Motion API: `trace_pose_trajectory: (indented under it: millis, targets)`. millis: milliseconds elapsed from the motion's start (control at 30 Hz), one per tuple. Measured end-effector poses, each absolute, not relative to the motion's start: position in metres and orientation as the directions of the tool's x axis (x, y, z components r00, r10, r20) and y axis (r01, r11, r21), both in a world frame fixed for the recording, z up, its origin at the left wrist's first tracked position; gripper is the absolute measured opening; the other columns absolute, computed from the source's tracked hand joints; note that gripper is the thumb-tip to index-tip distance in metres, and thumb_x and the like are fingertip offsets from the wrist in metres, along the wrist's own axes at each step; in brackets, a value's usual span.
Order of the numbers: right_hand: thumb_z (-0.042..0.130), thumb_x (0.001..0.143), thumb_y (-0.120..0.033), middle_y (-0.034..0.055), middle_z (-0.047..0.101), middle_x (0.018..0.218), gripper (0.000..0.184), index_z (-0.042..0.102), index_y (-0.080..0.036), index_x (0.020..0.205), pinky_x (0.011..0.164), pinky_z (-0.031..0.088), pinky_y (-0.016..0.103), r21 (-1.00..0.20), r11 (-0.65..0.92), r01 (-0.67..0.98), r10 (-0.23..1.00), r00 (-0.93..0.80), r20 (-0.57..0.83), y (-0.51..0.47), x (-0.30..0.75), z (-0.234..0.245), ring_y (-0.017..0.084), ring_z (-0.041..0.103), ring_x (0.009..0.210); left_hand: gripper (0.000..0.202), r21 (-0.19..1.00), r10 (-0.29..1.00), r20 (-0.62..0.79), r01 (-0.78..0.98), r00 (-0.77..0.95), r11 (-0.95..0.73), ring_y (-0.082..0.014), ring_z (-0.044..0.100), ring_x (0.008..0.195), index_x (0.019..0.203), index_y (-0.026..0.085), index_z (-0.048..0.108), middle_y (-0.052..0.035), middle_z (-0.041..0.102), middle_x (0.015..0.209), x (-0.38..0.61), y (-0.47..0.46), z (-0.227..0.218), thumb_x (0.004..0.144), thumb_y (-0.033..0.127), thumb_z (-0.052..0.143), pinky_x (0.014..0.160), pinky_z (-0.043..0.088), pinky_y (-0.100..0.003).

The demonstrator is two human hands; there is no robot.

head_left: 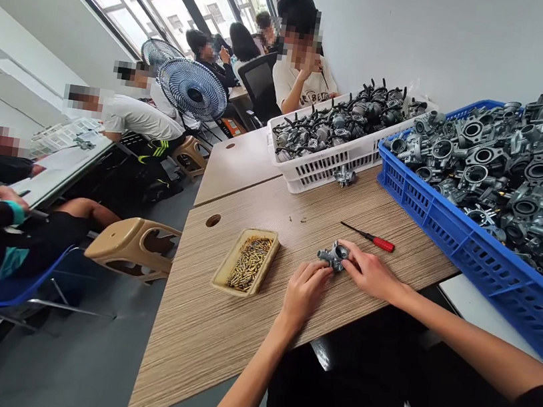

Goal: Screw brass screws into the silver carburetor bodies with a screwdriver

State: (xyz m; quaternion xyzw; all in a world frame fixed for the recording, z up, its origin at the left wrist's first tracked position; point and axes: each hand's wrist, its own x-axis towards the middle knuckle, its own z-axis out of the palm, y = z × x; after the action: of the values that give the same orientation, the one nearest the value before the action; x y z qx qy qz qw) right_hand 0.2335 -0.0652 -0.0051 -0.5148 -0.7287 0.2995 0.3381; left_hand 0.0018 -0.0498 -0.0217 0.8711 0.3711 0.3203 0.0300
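A: Both forearms reach in; left hand [303, 292] and right hand [372, 271] meet on a grey carburettor body [332, 255], which rests on the table [213, 330].
B: Fingers?
A: Left fingertips pinch its near side. Right fingers curl over the far side, probably gripping; they are partly hidden.
B: Step?
A: Positioning the part, I'd judge. The screwdriver [371, 238] lies untouched just beyond, and using it calls for one hand freed.
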Motion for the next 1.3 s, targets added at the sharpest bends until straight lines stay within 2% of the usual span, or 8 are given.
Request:
trace_pose_trajectory:
  millis: [133, 200, 367, 567, 767, 1000, 1167, 1300]
  targets:
    - [0.045, 0.11, -0.033, 0.0059, 0.076, 0.099, 0.051, 0.044, -0.022, 0.16, 0.081, 0.054, 0.035, -0.794, 0.285, 0.537, 0.954, -0.237, 0.182, -0.065, 0.234, -0.005, 0.024, 0.073, 0.088, 0.01, 0.263, 0.634, 0.616, 0.637, 0.467, -0.725, -0.0288, 0.064, 0.134, 0.105, 0.025, 0.076, -0.0112, 0.071, 0.134, 0.005, -0.044, -0.02, 0.101, 0.018, 0.069, 0.114, 0.057, -0.052]
    - [0.045, 0.109, -0.033, 0.0057, 0.076, 0.098, 0.052, 0.043, -0.022, 0.16, 0.08, 0.053, 0.035, -0.801, 0.278, 0.53, 0.956, -0.231, 0.179, -0.065, 0.234, -0.006, 0.025, 0.072, 0.086, 0.009, 0.281, 0.617, 0.618, 0.596, 0.488, -0.752, -0.0293, 0.061, 0.139, 0.104, 0.024, 0.075, -0.0114, 0.068, 0.139, 0.006, -0.037, -0.022, 0.101, 0.017, 0.069, 0.115, 0.057, -0.052]
    - [0.047, 0.108, -0.031, 0.0036, 0.074, 0.092, 0.056, 0.04, -0.022, 0.163, 0.077, 0.053, 0.034, -0.818, 0.265, 0.51, 0.96, -0.216, 0.177, -0.063, 0.235, -0.008, 0.023, 0.07, 0.078, 0.008, 0.359, 0.615, 0.605, 0.515, 0.506, -0.778, -0.0227, 0.071, 0.119, 0.108, 0.024, 0.071, -0.0111, 0.065, 0.143, 0.006, -0.02, -0.025, 0.106, 0.024, 0.064, 0.103, 0.064, -0.043]
    - [0.049, 0.106, -0.028, 0.002, 0.07, 0.088, 0.063, 0.036, -0.023, 0.167, 0.078, 0.054, 0.036, -0.836, 0.271, 0.476, 0.959, -0.209, 0.192, -0.061, 0.233, -0.013, 0.023, 0.068, 0.078, 0.027, 0.368, 0.638, 0.592, 0.539, 0.492, -0.758, -0.0264, 0.067, 0.123, 0.125, 0.024, 0.064, -0.0119, 0.068, 0.136, 0.014, -0.014, -0.019, 0.1, 0.03, 0.073, 0.106, 0.059, -0.045]
    - [0.049, 0.104, -0.025, 0.0035, 0.068, 0.1, 0.072, 0.026, -0.027, 0.172, 0.085, 0.059, 0.041, -0.778, 0.338, 0.53, 0.941, -0.174, 0.291, -0.058, 0.244, -0.003, 0.021, 0.068, 0.078, 0.018, 0.425, 0.686, 0.62, 0.572, 0.38, -0.701, -0.024, 0.066, 0.106, 0.107, 0.023, 0.064, -0.0078, 0.069, 0.11, 0.023, -0.014, -0.023, 0.095, 0.029, 0.075, 0.097, 0.057, -0.039]
    - [0.053, 0.101, -0.026, 0.0168, 0.064, 0.124, 0.054, 0.052, -0.02, 0.156, 0.106, 0.054, 0.053, -0.515, 0.285, 0.808, 0.9, -0.042, 0.434, -0.041, 0.284, -0.007, 0.034, 0.064, 0.117, 0.021, 0.544, 0.821, 0.534, 0.662, 0.2, -0.516, -0.0211, 0.063, 0.091, 0.095, 0.024, 0.056, -0.0032, 0.061, 0.097, 0.021, -0.011, -0.026, 0.091, 0.03, 0.076, 0.087, 0.055, -0.036]
    - [0.059, 0.099, -0.031, 0.0194, 0.065, 0.127, 0.041, 0.065, -0.017, 0.137, 0.101, 0.052, 0.052, -0.373, 0.204, 0.905, 0.938, -0.072, 0.34, -0.039, 0.295, -0.02, 0.037, 0.062, 0.115, 0.043, 0.665, 0.884, 0.446, 0.609, 0.139, -0.431, -0.0198, 0.066, 0.09, 0.119, 0.023, 0.055, -0.0027, 0.063, 0.101, 0.019, -0.007, -0.031, 0.087, 0.032, 0.082, 0.083, 0.056, -0.034]
    - [0.05, 0.103, -0.03, 0.0174, 0.07, 0.115, 0.024, 0.068, -0.019, 0.114, 0.095, 0.05, 0.049, -0.371, 0.196, 0.908, 0.958, -0.096, 0.271, -0.039, 0.293, -0.017, 0.036, 0.062, 0.109, 0.073, 0.711, 0.912, 0.367, 0.577, 0.185, -0.402, -0.0184, 0.067, 0.085, 0.149, 0.025, 0.045, -0.0021, 0.065, 0.101, 0.017, -0.006, -0.028, 0.087, 0.033, 0.083, 0.08, 0.056, -0.033]
